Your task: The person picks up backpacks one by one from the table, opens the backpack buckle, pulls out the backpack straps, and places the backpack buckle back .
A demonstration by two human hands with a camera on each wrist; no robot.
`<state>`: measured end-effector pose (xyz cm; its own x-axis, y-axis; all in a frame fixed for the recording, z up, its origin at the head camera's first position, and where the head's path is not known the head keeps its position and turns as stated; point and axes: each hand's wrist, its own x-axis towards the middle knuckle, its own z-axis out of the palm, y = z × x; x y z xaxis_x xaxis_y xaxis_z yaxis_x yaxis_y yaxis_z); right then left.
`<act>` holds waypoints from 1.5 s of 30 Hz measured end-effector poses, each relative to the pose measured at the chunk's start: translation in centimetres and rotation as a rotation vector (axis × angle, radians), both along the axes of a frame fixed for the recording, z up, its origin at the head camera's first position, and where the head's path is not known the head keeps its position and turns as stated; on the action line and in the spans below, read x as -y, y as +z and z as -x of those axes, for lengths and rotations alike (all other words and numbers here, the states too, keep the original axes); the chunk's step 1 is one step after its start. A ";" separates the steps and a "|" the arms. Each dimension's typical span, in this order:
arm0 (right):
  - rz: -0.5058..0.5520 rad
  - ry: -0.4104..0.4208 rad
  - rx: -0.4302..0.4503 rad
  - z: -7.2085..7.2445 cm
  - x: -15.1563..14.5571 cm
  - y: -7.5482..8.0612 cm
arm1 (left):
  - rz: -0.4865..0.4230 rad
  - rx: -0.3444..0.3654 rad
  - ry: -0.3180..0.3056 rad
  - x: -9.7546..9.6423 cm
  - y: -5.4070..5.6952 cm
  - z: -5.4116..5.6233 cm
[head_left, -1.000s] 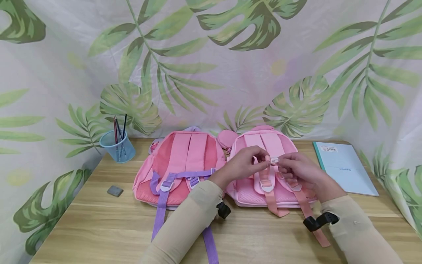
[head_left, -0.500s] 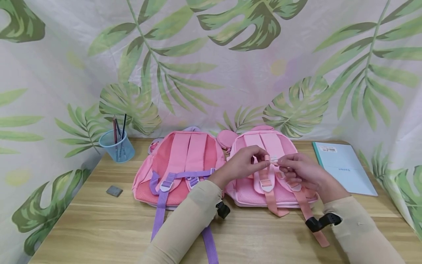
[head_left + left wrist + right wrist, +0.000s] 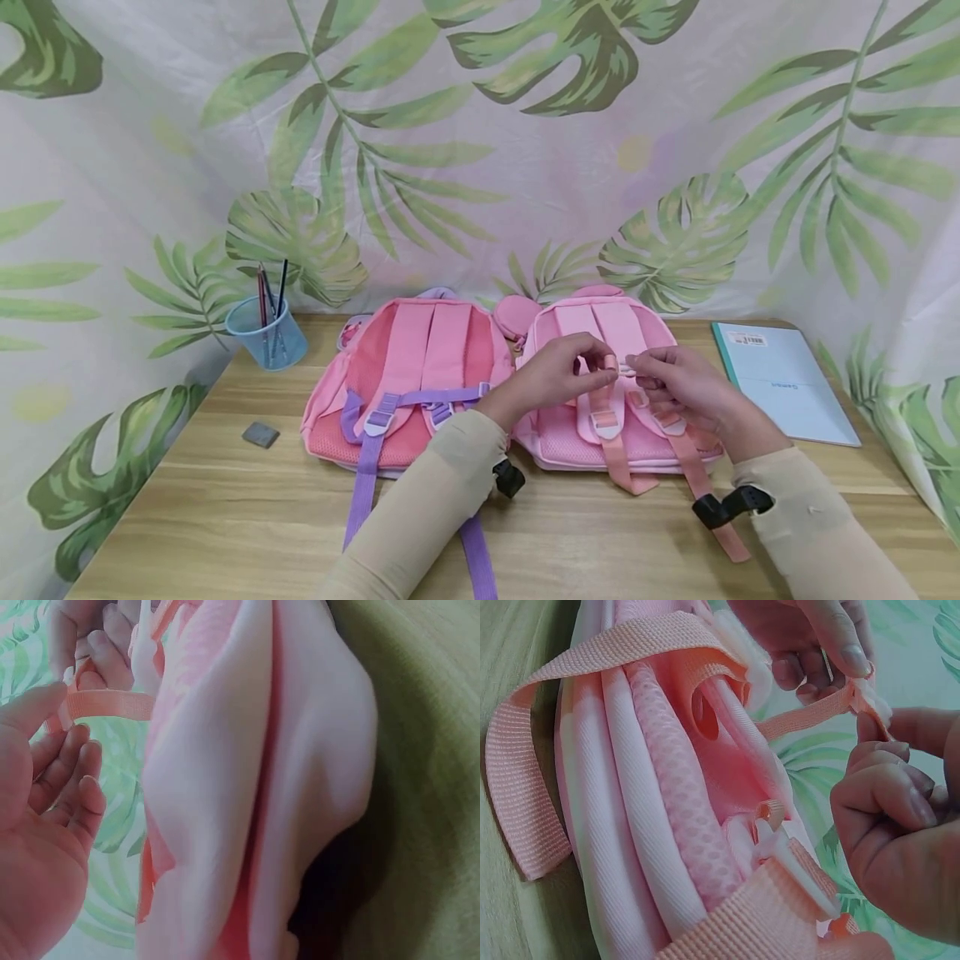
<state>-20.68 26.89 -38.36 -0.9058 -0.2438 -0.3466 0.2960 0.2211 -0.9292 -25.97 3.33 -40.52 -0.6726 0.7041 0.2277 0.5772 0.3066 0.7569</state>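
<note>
Both hands meet over the pink backpack (image 3: 558,450) on the right, which lies with its shoulder straps up. My left hand (image 3: 566,371) pinches a narrow coral chest strap (image 3: 806,718) beside a small white buckle (image 3: 870,701). From the other side, my right hand (image 3: 678,387) pinches the strap end at the same buckle between thumb and forefinger, its other fingers curled. Fingertips hide much of the buckle. The left wrist view shows the strap stretching from the left hand (image 3: 45,795) to the bag. Wide coral webbing (image 3: 529,772) hangs loose below.
A second pink backpack (image 3: 330,429) with purple straps (image 3: 365,483) lies to the left, under the left forearm. Farther left are a blue mesh pen cup (image 3: 288,342) with pencils and a grey eraser (image 3: 261,434). A light blue notebook (image 3: 787,392) lies at right on the wooden table (image 3: 217,525).
The right fingers have shifted slightly at the buckle, and less of its white shows between the hands. The left hand stays almost still; the backpacks have not moved.
</note>
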 end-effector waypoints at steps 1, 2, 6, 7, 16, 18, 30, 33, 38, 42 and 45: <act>-0.003 -0.002 -0.005 0.0 0.0 0.0 | 0.012 0.019 0.003 0.0 0.0 0.0; -0.002 -0.005 -0.009 0.0 0.0 0.0 | 0.030 0.034 0.007 0.0 -0.1 -0.1; 0.004 -0.004 -0.028 0.0 -0.2 0.0 | 0.109 0.067 0.026 -0.1 -0.3 -0.1; 0.006 -0.003 -0.032 0.0 -0.2 0.1 | 0.120 0.069 0.024 -0.2 -0.4 -0.1; 0.015 0.000 -0.050 -0.2 -0.2 0.2 | 0.159 0.030 0.022 -1.0 -0.7 -0.3; 0.026 0.001 -0.051 -0.2 -0.2 0.2 | 0.168 0.030 0.026 -1.0 -0.7 -0.4; 0.130 -0.016 -0.055 -0.5 -0.3 -0.1 | 0.183 0.050 0.035 -1.3 -0.8 -0.6; 0.146 -0.014 -0.052 -0.5 -0.2 0.0 | 0.180 0.045 0.034 -1.2 -0.9 -0.6; 0.227 -0.011 -0.068 -0.6 -0.1 0.3 | 0.213 0.014 0.027 -1.2 -1.3 -0.6; 0.298 0.011 -0.110 -0.7 -0.2 0.6 | 0.224 -0.006 0.030 -1.2 -1.6 -0.6; 0.329 0.037 -0.140 -0.6 -0.1 0.5 | 0.229 -0.019 0.036 -1.2 -1.6 -0.6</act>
<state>-20.04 27.02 -37.82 -0.9275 -0.3549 -0.1177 0.1585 -0.0881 -0.9834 -25.37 4.53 -42.12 -0.6954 0.7144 0.0776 0.5764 0.4900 0.6540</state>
